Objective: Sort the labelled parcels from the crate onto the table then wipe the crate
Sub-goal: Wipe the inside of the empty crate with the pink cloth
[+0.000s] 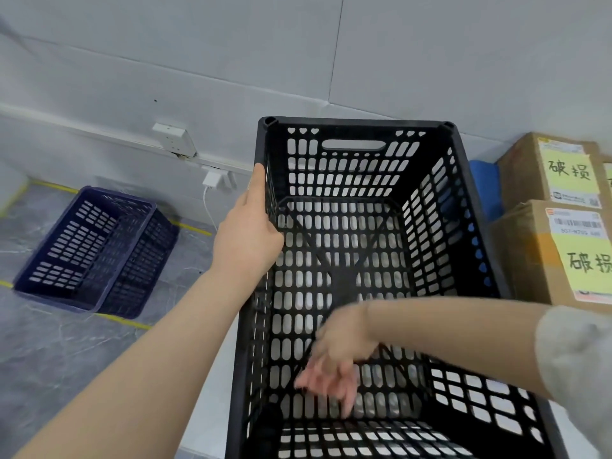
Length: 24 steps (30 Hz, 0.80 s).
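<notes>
A black perforated crate (pixel 357 122) stands on the table in front of me, with nothing in it. My left hand (pixel 246 226) grips its left rim, thumb along the top edge and fingers curled over the wall. My right hand (pixel 334 362) reaches down inside the crate near the bottom, blurred, fingers spread and relaxed, holding nothing. Two brown cardboard parcels with yellow handwritten labels sit to the crate's right: one further back (pixel 530 167) and one nearer (pixel 526 253).
A blue cloth-like thing (pixel 482 180) lies between the crate and the parcels. On the grey floor at left stands a dark blue crate (pixel 96 253), with yellow tape lines around it. A wall socket and white charger (pixel 210 180) hang on the wall behind.
</notes>
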Available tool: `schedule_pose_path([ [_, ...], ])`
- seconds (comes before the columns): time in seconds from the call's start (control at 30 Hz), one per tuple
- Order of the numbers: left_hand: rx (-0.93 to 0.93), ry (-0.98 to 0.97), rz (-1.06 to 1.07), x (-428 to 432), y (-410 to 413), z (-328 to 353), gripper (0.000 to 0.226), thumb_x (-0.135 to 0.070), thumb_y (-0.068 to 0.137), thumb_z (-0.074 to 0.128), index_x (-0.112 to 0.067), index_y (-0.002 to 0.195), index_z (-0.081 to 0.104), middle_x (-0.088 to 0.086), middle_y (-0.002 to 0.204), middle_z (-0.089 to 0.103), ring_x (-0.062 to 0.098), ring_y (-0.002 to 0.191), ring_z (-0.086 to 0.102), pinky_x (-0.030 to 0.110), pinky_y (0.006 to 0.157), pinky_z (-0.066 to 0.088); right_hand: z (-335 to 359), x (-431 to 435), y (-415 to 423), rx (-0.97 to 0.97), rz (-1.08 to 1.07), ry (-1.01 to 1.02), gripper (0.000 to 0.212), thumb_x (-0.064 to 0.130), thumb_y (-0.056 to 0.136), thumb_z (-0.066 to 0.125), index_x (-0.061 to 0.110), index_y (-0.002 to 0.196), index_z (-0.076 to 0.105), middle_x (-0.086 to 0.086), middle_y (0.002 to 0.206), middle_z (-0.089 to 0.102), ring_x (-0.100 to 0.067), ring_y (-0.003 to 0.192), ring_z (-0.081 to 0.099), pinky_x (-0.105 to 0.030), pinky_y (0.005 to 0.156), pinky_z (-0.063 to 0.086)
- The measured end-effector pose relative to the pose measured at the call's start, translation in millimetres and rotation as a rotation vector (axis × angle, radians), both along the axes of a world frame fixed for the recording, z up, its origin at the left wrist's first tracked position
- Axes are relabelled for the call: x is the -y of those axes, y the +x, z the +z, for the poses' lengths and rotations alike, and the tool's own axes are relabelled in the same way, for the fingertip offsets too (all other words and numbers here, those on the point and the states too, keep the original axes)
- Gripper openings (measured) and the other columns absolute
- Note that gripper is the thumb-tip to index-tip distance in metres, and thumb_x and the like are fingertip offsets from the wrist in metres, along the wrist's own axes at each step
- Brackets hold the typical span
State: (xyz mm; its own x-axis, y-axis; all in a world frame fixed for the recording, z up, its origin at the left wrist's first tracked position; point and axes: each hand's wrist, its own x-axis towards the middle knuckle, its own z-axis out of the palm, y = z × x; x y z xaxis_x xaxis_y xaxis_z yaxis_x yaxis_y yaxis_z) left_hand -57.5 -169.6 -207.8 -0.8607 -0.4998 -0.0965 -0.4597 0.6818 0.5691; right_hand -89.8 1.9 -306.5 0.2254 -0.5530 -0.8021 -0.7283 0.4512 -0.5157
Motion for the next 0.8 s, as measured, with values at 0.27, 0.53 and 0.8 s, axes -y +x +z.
schedule_pose_path([
  [0.27, 0.017, -0.027, -0.001, 1.3, -3.0, -2.4, 0.087, 0.001, 0.085, 0.044, -0.031, 0.155, 0.001, 0.006, 0.140, 0.047, 0.031, 0.098, 0.060, 0.047, 0.081, 0.052, -1.7, 43.1, -148.8, -0.831, 0.006, -0.360, 0.050, 0.028, 0.082, 0.069, 0.020, 0.128, 0.050, -0.005, 0.125, 0.055, -0.029, 0.121, 0.051, -0.046, 0.097, 0.050],
  [0.53, 0.003, -0.022, 0.005, 1.9, -3.4, -5.5, 0.088, 0.000, 0.083, 0.042, -0.033, 0.154, 0.002, 0.003, 0.141, 0.046, 0.031, 0.098, 0.060, 0.048, 0.082, 0.052, -18.1, 39.0, -161.1, -0.927, -0.529, -0.219, 0.066, -0.002, 0.087, 0.054, 0.019, 0.144, 0.028, -0.014, 0.121, 0.052, -0.034, 0.104, 0.058, -0.044, 0.081, 0.054],
  [0.8, 0.011, -0.008, 0.010, -2.5, -1.1, 1.9, 0.087, -0.001, 0.084, 0.042, -0.032, 0.154, 0.003, 0.007, 0.135, 0.048, 0.030, 0.093, 0.059, 0.048, 0.082, 0.051, -19.9, -32.0, -33.0, -0.534, -0.470, -0.232, 0.063, 0.006, 0.082, 0.060, 0.028, 0.138, 0.044, -0.003, 0.140, 0.048, -0.018, 0.106, 0.057, -0.032, 0.092, 0.053],
])
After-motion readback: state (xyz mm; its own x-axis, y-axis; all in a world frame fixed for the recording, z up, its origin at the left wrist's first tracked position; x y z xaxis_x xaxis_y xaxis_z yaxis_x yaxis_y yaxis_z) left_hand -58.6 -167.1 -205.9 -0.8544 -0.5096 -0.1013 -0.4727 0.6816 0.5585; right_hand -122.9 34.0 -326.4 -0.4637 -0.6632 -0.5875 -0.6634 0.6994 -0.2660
